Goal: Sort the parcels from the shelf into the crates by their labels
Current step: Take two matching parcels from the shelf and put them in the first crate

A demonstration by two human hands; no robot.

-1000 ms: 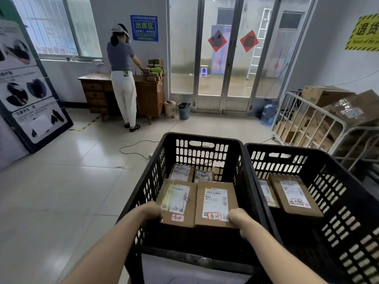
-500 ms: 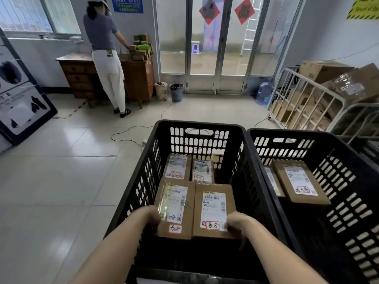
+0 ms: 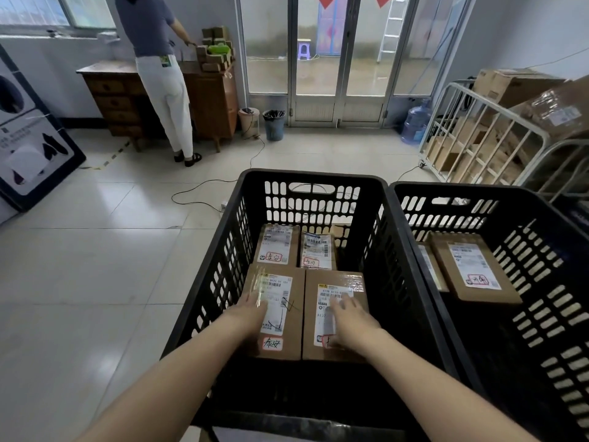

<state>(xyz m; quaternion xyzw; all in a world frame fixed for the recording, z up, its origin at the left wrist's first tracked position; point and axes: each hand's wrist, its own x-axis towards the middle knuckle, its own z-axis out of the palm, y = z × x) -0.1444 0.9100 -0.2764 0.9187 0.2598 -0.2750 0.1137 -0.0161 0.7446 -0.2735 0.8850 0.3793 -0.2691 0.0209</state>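
Both boxes have just gone down. Half a second ago they were held by their near edges, sinking into the left crate (image 3: 312,177) at 12 o'clock. Now the left box (image 3: 293,333) and right box (image 3: 334,279) lie side by side inside it, just short of two parcels (image 3: 277,247) at its far end. The left hand (image 3: 251,309) and right hand (image 3: 349,317) rest on the tops with fingers straight and released; the right is blurred, perhaps already lifting. This pair looks sorted, so the shelf comes next.

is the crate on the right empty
No, the right crate holds a brown parcel with a white label, and a second parcel shows beside it.
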